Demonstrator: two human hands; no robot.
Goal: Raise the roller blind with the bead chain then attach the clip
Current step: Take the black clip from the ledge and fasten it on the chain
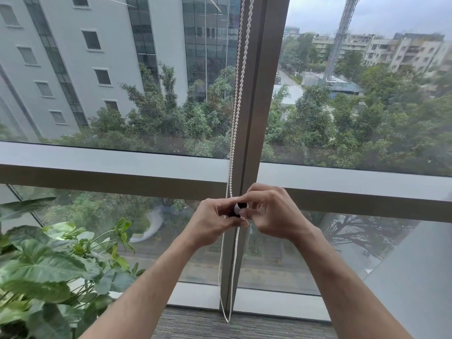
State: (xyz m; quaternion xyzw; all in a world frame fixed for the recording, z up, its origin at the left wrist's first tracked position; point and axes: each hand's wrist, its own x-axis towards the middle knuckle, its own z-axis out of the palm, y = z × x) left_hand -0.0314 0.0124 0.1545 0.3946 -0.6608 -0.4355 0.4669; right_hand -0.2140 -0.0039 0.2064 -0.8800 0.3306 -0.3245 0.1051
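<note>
A white bead chain (236,99) hangs in a double strand along the window's vertical mullion (259,94), and its loop ends just above the floor. A small dark clip (241,209) with a pale part sits at the chain at waist height. My left hand (215,220) grips the clip and the chain from the left. My right hand (276,214) pinches the clip from the right with thumb and forefinger. Both hands meet in front of the mullion. The roller blind itself is out of view above.
A large leafy potted plant (49,263) fills the lower left. The horizontal window bar (110,167) crosses behind the hands. Grey carpet (244,326) lies below the sill. Buildings and trees show through the glass.
</note>
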